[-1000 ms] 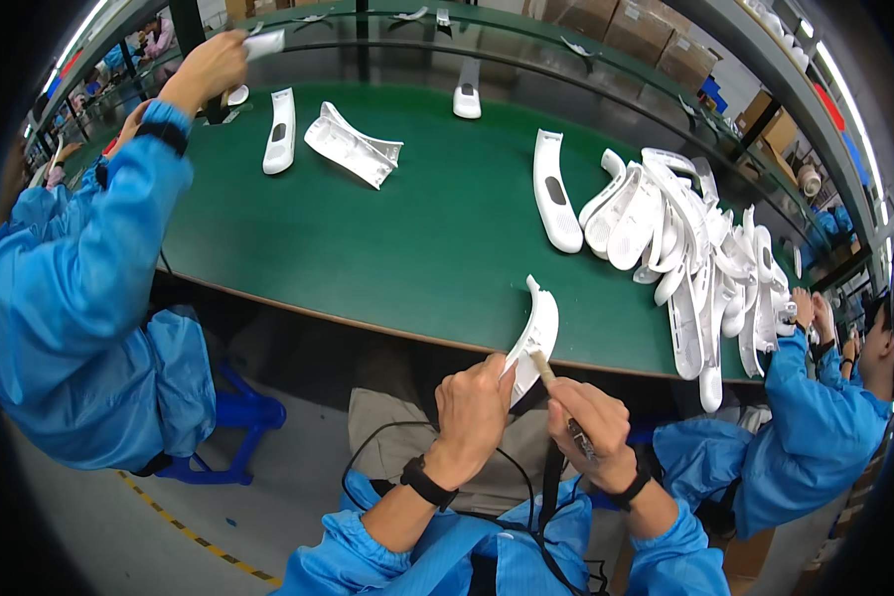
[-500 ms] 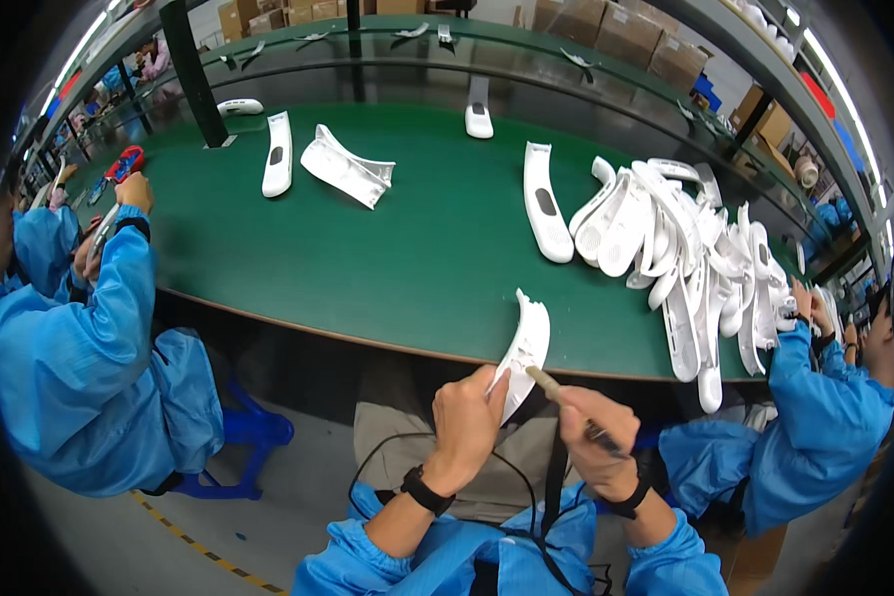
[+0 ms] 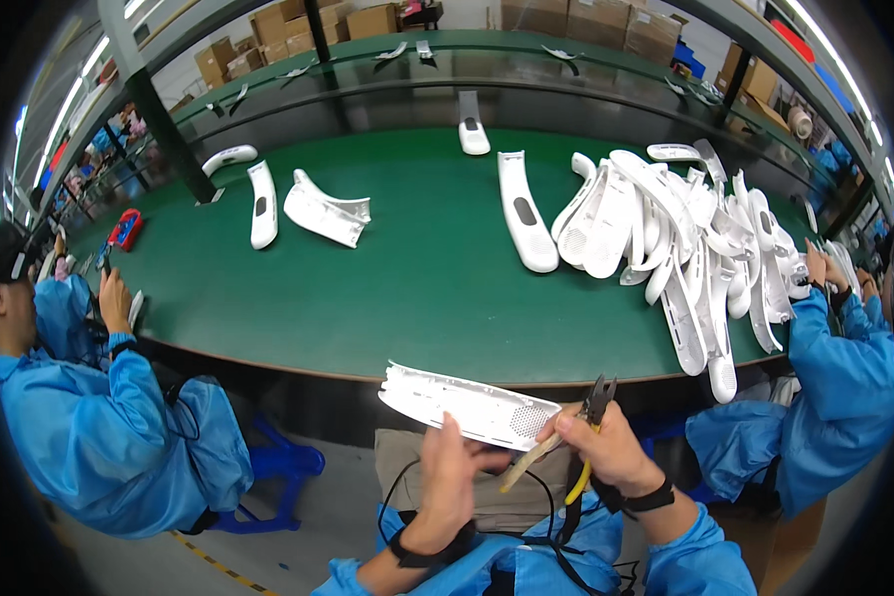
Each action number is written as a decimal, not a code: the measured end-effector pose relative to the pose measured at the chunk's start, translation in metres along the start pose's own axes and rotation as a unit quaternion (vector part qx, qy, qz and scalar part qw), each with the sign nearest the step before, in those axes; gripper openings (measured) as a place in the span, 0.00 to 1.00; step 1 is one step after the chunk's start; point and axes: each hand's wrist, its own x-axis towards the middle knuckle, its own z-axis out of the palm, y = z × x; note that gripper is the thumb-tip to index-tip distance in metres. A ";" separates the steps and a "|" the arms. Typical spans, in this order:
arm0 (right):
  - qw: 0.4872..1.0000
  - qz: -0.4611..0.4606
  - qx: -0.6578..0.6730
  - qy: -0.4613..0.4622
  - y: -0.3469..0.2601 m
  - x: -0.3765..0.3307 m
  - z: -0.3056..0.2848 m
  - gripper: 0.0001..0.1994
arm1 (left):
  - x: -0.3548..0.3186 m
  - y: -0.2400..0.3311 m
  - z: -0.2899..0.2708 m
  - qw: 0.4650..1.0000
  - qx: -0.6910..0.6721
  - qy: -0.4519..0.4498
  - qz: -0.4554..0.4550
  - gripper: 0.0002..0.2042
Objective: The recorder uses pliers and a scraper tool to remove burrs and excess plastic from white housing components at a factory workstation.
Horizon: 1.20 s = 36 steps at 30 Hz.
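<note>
In front of me, a white curved plastic shell (image 3: pixel 447 399) is tilted with its ribbed inner side up and a grille of small holes at its right end. My left hand (image 3: pixel 449 477) is at the shell's near edge, fingers apart and slightly blurred; whether it bears any weight I cannot tell. My right hand (image 3: pixel 606 449) is closed round a pair of cutting pliers (image 3: pixel 598 399), jaws pointing away and the worn handles toward me, one tan and one yellow. Its fingertips meet the shell's right end.
On the green table (image 3: pixel 368 308), a heap of white shells (image 3: pixel 666 228) lies at right. Single shells lie nearby, one with a dark oval (image 3: pixel 526 214). A black shelf (image 3: pixel 368 94) runs behind. Co-workers in blue sit left (image 3: pixel 89 397) and right (image 3: pixel 824 377). A blue stool (image 3: pixel 278 477) stands left.
The shell has turned from upright to lying crosswise, its grille end now at my right hand. The left hand has loosened its grip. In the right hand, the pliers' jaws now point away.
</note>
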 end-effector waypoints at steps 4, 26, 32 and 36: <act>0.998 -0.019 -0.017 -0.054 -0.010 0.013 -0.028 0.16 | -0.043 0.040 -0.025 0.827 0.496 0.037 0.261 0.10; 0.833 -0.399 -0.369 0.103 -0.002 -0.002 -0.011 0.19 | 0.062 0.001 -0.014 0.902 0.423 -0.084 0.027 0.16; 0.792 -0.430 -0.412 0.133 0.011 0.015 0.004 0.12 | 0.060 -0.002 -0.016 0.896 0.433 -0.078 0.052 0.16; 0.779 -0.433 -0.441 0.108 0.001 0.010 0.013 0.13 | 0.057 0.001 -0.014 0.895 0.436 -0.076 0.054 0.16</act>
